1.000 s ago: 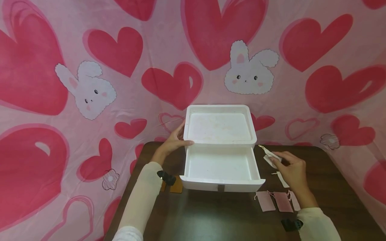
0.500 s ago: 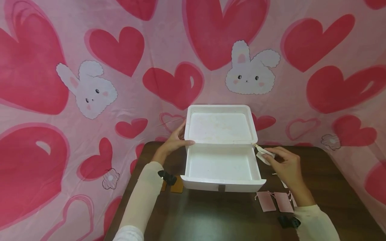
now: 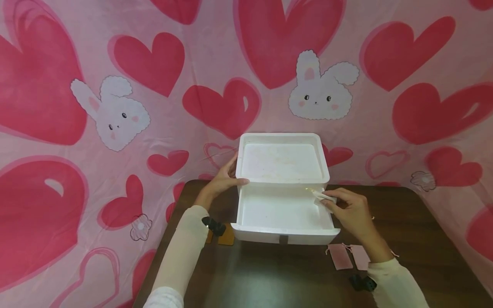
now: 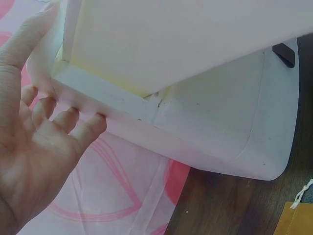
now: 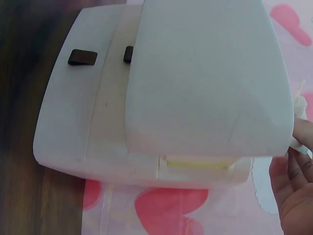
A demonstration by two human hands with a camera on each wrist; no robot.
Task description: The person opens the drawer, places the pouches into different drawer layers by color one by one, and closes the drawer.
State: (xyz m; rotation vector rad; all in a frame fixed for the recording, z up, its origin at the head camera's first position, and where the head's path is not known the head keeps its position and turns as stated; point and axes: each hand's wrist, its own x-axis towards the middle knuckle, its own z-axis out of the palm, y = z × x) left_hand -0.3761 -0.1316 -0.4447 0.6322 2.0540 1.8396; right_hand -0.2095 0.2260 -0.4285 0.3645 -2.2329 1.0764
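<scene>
A white drawer unit [image 3: 283, 160] with a shallow tray top stands on the table, its upper drawer [image 3: 283, 209] pulled out toward me. My left hand [image 3: 222, 179] holds the unit's left front corner, thumb on the front edge and fingertips against the side; the left wrist view shows these fingers [image 4: 90, 129] bent on the white wall. Between thumb and fingers, my right hand [image 3: 352, 209] pinches a small cream drawstring pouch [image 3: 322, 196] over the drawer's right side. In the right wrist view the same pouch [image 5: 300, 110] is partly cut off at the edge.
Pink drawstring pouches [image 3: 340, 256] lie on the dark wood table [image 3: 269, 278] at the right, partly covered by my right arm. Tan pouches [image 3: 226, 235] lie left of the drawer. A pink heart-patterned cloth [image 3: 219, 51] hangs behind the unit.
My right hand has moved left with the cream pouch, from beside the unit to over the open drawer's right side. The left hand has kept its hold on the corner.
</scene>
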